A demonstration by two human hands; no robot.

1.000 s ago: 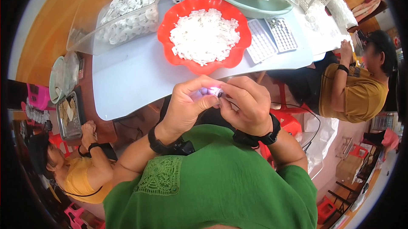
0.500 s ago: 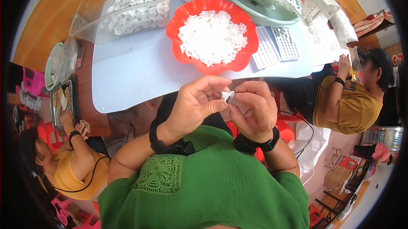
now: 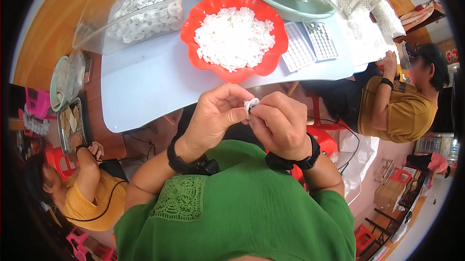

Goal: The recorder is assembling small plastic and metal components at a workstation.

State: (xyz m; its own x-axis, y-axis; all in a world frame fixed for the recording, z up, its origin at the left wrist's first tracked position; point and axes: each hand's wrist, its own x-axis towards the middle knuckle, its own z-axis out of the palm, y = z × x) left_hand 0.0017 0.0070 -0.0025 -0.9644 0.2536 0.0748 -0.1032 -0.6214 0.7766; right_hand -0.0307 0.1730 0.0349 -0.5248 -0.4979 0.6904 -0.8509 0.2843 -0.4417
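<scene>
Between my two hands, just off the table's front edge, is a small round white plastic part [image 3: 251,104]. My left hand [image 3: 215,118] grips it between thumb and fingers. My right hand [image 3: 283,123] is closed against its right side, thumb and forefinger pinched at a dark spot on it; whatever finer piece the fingertips hold is hidden. Beyond my hands stands a red scalloped bowl [image 3: 193,50] heaped with small white plastic pieces [image 3: 235,38].
A clear bin [image 3: 97,38] of round white parts stands far left on the pale blue table [image 3: 140,91]. Right of the bowl lie white trays [image 3: 297,50], with a green basin [image 3: 290,11] behind. Co-workers in yellow sit at left [image 3: 92,198] and right [image 3: 397,106].
My right fingers have closed in over the round part, which has turned and moved slightly left. The view has shifted a little, moving the bowl and bins up and left.
</scene>
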